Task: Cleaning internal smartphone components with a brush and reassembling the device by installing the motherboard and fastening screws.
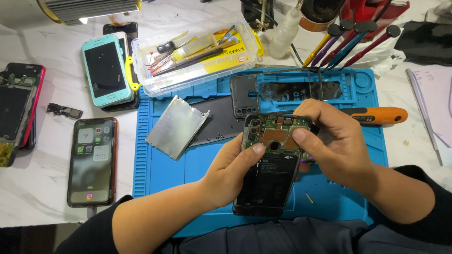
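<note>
Blue mat [165,169], backless circuit-bared phone [270,164]

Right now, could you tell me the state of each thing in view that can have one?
Opened phone: back off, board and battery exposed, held in both hands.
Left hand: gripping the phone's side.
Right hand: thumb pressing the board.
Phone with orange case: screen lit.
Light blue phone: screen dark.
Clear tool box: lid shut.
</note>
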